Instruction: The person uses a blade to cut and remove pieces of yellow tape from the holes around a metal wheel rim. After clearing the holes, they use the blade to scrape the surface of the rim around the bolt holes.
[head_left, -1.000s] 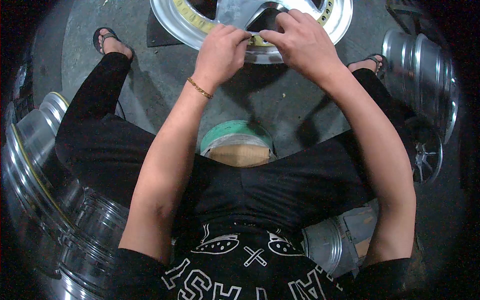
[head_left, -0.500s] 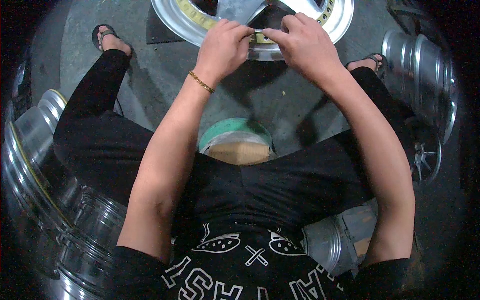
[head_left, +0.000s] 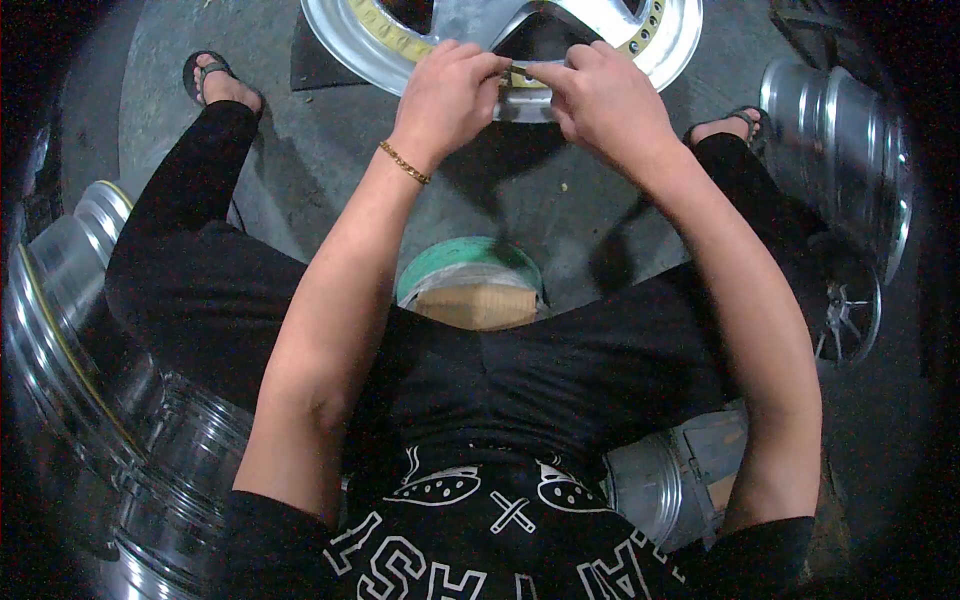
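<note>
A silver car wheel rim (head_left: 682,45) lies at the top of the view. A yellow band (head_left: 388,36) runs round its inside, with dark holes showing on the right stretch. At the rim's near edge, my left hand (head_left: 447,95) is closed in a pinch, thumb and index finger together against the band. Facing it, my right hand (head_left: 612,105) is closed too, its fingers curled and index fingertip almost meeting the left one. Whatever sits between the fingertips is too small to make out. A gold chain bracelet (head_left: 403,163) circles my left wrist.
Several silver rims (head_left: 835,160) stand stacked at the right, with a smaller spoked wheel (head_left: 848,320) below. More rim barrels (head_left: 75,330) fill the left side. Between my legs is a green-edged round container (head_left: 470,252) with cardboard (head_left: 478,306) on it. Both feet flank the wheel.
My right hand has shifted slightly left, its fingers curling lower by the band. My left hand stays at nearly the same place. The wheel has moved slightly left.
</note>
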